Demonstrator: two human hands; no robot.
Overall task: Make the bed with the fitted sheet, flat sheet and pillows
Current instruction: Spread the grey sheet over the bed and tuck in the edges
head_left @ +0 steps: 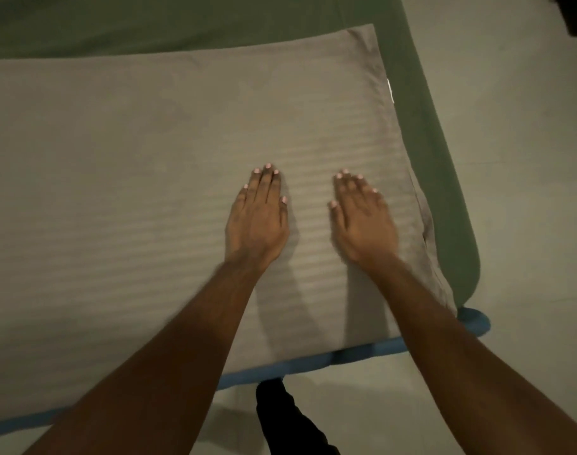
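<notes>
Head view:
- Pillow [169, 165] laid across centre and left of frame, on green sheet [421, 142], close to bed corner at right.
- Left hand [256, 221] and right hand [362, 221] laid flat on pillow, side by side, not touching.
- Fingers [267, 182] straight, held close together, nothing gripped; judged to be pressing pillow flat and square.
- White tag [390, 90] seen at pillow's right edge.
- Blue edge [313, 359] shown beneath pillow, lower frame.
- Floor [517, 142] at right; dark trouser leg [280, 418] at bottom centre.
- Nothing seen in hands' way.

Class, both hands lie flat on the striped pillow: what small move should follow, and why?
Probably sweep the right hand outward toward the creased right end of the striped pillow, with the left hand steadying it; creases show only at that end.
</notes>
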